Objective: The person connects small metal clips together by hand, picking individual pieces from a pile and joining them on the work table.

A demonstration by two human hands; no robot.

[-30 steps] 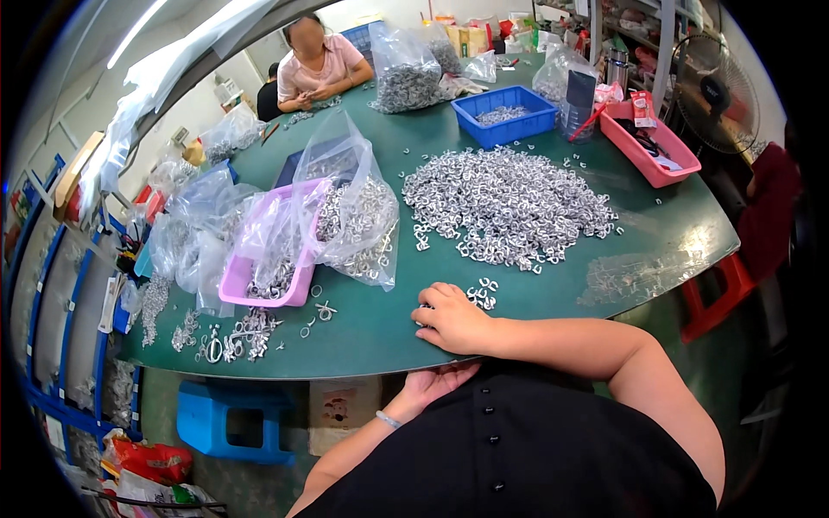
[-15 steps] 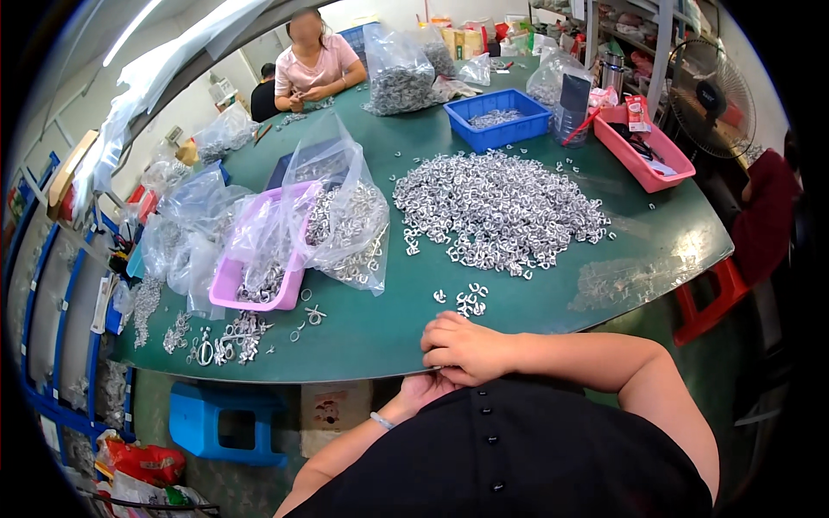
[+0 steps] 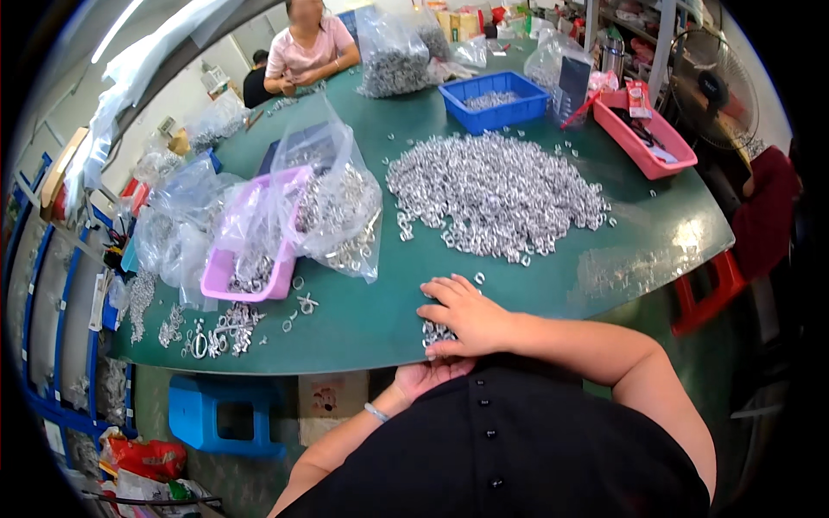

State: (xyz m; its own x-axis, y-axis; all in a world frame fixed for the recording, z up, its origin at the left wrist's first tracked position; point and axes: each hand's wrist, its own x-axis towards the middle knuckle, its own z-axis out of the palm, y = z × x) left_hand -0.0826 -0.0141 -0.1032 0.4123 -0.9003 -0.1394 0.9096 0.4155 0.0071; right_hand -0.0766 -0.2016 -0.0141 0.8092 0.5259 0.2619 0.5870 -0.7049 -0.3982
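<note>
A small cluster of silvery ring-like metal pieces (image 3: 437,332) lies near the table's front edge. Over it rests my right hand (image 3: 467,320), palm down, fingers spread and thumb apart, partly covering the pieces. My left hand (image 3: 425,378) is just below the edge, palm turned up and loosely cupped; no piece shows on its visible palm, though some fingertips are hidden. Beyond the right hand spreads a large heap of the same small metal pieces (image 3: 501,197). One loose piece (image 3: 479,278) lies just beyond the right fingers.
On the green table (image 3: 363,324), a purple tray (image 3: 275,289) and clear bags of metal parts (image 3: 345,207) stand left. A blue basket (image 3: 496,121) and a pink tray (image 3: 661,166) are behind the heap. A co-worker (image 3: 309,52) sits across. A blue stool (image 3: 194,423) stands below.
My right hand has opened out and come over the small cluster, which has shifted toward the table's front edge. My left palm now shows more below the edge. The view has tilted slightly.
</note>
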